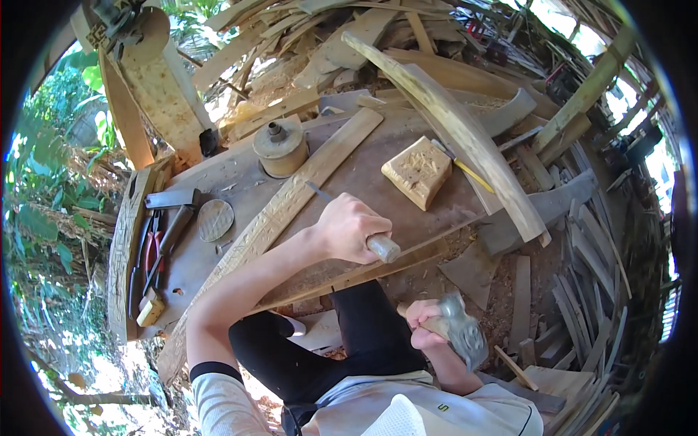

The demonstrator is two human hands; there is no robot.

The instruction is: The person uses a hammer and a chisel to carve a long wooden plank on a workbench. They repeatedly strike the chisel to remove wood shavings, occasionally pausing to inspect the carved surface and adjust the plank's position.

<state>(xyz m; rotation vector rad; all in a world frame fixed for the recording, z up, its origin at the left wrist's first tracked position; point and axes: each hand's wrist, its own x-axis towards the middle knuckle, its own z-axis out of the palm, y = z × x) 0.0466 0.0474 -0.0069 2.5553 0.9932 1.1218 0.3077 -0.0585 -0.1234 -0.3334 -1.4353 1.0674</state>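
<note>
My left hand [354,227] is closed round a chisel; the butt of its pale handle [384,248] sticks out on the near side of my fist. The thin chisel blade [320,192] points away to the upper left, its tip at the edge of a long wooden plank [273,218] with rough cuts along its face. Whether the tip touches the wood, I cannot tell. My right hand [426,324] grips the handle of a hammer near its bulky grey metal head [465,333]. It is held beside my right leg, apart from the chisel.
On the workbench [349,160] stand a round wooden block [281,149] and a chunky wood block [417,171]. A hatchet-like tool [174,211], red-handled pliers [153,251] and a wooden disc [216,220] lie left. A long curved pole [458,123] crosses the right side, with scrap wood [582,269] beyond.
</note>
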